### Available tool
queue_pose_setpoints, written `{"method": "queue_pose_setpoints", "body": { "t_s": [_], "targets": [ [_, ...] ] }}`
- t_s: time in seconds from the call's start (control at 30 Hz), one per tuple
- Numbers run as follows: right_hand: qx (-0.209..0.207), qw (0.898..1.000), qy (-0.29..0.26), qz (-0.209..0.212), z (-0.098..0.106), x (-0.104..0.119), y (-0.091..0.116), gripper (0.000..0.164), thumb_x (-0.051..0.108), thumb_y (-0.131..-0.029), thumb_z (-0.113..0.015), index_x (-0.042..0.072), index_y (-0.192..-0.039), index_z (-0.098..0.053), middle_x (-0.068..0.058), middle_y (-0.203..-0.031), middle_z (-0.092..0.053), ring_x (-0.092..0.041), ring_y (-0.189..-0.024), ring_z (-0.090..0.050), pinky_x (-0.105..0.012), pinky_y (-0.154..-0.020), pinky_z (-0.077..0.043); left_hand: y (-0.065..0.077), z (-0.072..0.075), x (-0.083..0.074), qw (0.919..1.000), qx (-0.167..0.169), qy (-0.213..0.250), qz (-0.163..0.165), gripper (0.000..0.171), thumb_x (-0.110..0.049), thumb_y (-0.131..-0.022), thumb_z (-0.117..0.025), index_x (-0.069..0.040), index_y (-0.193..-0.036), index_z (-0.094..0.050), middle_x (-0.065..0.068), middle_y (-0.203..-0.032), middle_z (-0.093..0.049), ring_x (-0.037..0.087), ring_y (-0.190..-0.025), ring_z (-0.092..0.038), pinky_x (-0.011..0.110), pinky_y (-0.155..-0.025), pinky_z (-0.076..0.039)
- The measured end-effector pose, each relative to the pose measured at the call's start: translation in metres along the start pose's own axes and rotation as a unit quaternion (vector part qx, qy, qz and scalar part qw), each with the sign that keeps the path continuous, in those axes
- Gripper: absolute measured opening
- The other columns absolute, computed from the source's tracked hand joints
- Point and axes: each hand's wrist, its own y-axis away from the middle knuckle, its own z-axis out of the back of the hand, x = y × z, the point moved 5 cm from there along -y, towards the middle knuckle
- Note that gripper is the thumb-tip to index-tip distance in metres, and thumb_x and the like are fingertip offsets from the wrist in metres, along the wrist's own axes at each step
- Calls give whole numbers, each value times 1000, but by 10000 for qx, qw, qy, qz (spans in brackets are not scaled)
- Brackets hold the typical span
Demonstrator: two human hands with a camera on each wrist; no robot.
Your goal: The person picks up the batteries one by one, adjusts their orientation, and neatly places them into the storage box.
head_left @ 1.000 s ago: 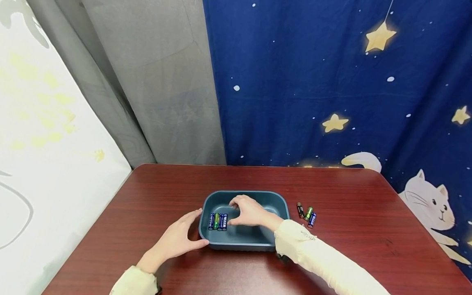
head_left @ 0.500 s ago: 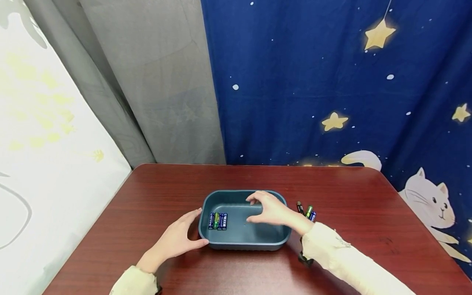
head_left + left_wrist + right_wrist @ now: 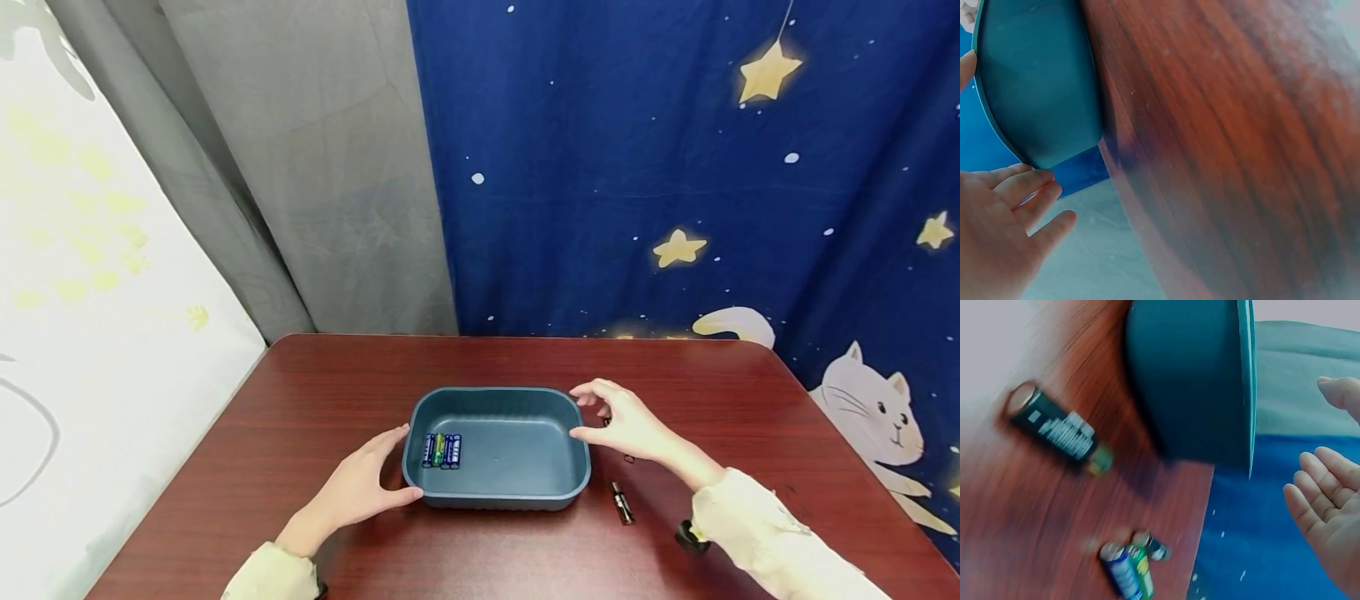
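Note:
A dark teal plastic tray (image 3: 498, 502) sits on the table, with a row of several blue and green batteries (image 3: 441, 451) side by side at its left end. My left hand (image 3: 360, 482) touches the tray's left end, fingers and thumb spread. My right hand (image 3: 630, 427) hovers at the tray's right rim, fingers apart and holding nothing. A black battery (image 3: 622, 503) lies alone right of the tray's near corner. Under my right hand, mostly hidden in the head view, lie a blue battery (image 3: 1121, 574), a green battery (image 3: 1142, 570) and another black battery (image 3: 1152, 545).
The red-brown wooden table (image 3: 337, 392) extends around the tray, its far edge near a grey curtain (image 3: 360, 208) and a blue star-patterned curtain (image 3: 570, 208). A white patterned cloth (image 3: 112, 333) hangs at the left.
My right hand has moved right, from over the tray's inside to its right rim. The lone black battery has come into view from behind the sleeve. My left hand stays in place.

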Motion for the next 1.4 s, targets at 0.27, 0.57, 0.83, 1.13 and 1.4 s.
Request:
{"method": "queue_pose_setpoints", "body": {
  "t_s": [0.27, 0.57, 0.83, 1.13, 1.4],
  "targets": [
    [-96, 9998, 10, -164, 10, -26, 44, 45, 23, -68, -79, 5, -105, -60, -1, -84, -56, -13, -69, -53, -25, -59, -47, 0, -2, 1, 10000, -2, -1, 21, 86, -56, -68, -69, -10, -136, -42, 5, -135, -45, 23, -122, -44, 47, -93, -41],
    [107, 9995, -243, -159, 2, -43, 81, 48, 19, -66, -81, 1, -106, -59, -1, -84, -58, -13, -74, -53, -22, -58, -46, 0, 0, 2, 10000, -40, -50, 24, 86, -55, -69, -70, -10, -136, -42, 5, -134, -46, 24, -122, -44, 47, -93, -41],
    [783, 9952, -573, 97, -16, -42, 93, 47, 19, -66, -79, 5, -106, -59, 3, -84, -55, -10, -76, -51, -22, -59, -43, 0, -1, 1, 10000, -34, -34, 0, 86, -55, -69, -69, -9, -136, -41, 6, -134, -46, 25, -122, -44, 48, -93, -41],
    [747, 9950, 91, 664, -24, -36, 94, 47, 19, -56, -82, 11, -96, -60, 8, -85, -53, -6, -77, -50, -20, -62, -43, 0, -2, 1, 10000, -19, -15, 14, 86, -54, -69, -70, -9, -136, -41, 6, -134, -46, 24, -122, -44, 47, -93, -41],
    [612, 9953, 103, 744, -24, -35, 94, 41, 19, -58, -81, 14, -93, -59, 8, -84, -52, -6, -76, -49, -18, -59, -42, 0, -2, 1, 10000, 5, -4, 44, 86, -55, -69, -70, -9, -136, -41, 7, -134, -46, 25, -122, -44, 47, -93, -41]
  ]
}}
